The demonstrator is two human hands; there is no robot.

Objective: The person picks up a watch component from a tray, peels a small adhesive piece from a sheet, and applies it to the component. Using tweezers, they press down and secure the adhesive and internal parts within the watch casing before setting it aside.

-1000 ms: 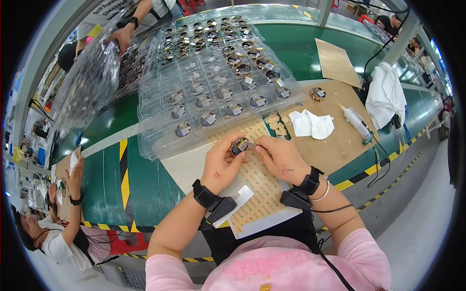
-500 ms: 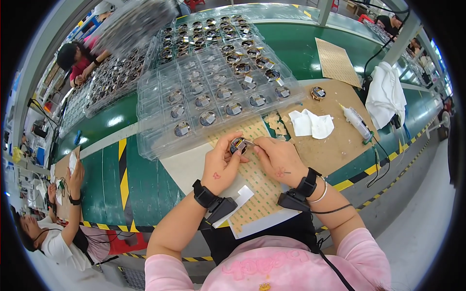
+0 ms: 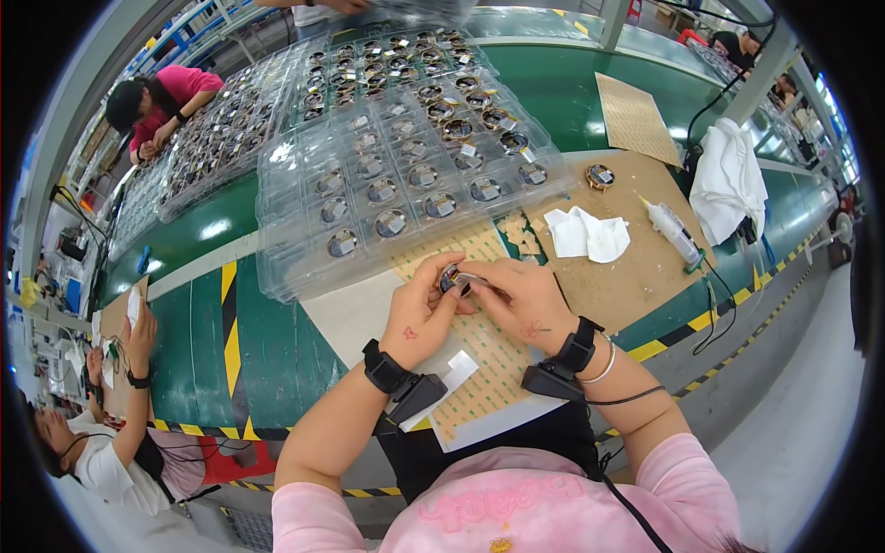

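Observation:
My left hand (image 3: 420, 304) grips a small round electronic part (image 3: 449, 277) with a dark face and coloured wires, tilted up between thumb and fingers. The fingers of my right hand (image 3: 527, 297) are pinched together at the part's right edge; what they hold, if anything, is too small to make out. Beneath both hands lies a tan backing sheet (image 3: 489, 373) with rows of small marks, over a white sheet (image 3: 355, 309). Beyond my hands, clear plastic trays (image 3: 286, 249) hold several similar round parts (image 3: 391, 223).
On a brown board (image 3: 636, 295) at right lie folded white tissues (image 3: 587, 234), a glue gun (image 3: 671, 230) and another round part (image 3: 600, 176). A white cloth (image 3: 728, 175) hangs beyond. Small tan scraps (image 3: 523, 235) lie by the trays. Co-workers sit at left (image 3: 101, 442) and far left (image 3: 180, 92).
The round part has tilted more edge-on in my left hand, and my right fingers have closed in on it. At the far left, a blurred tray over the table has moved away to the right.

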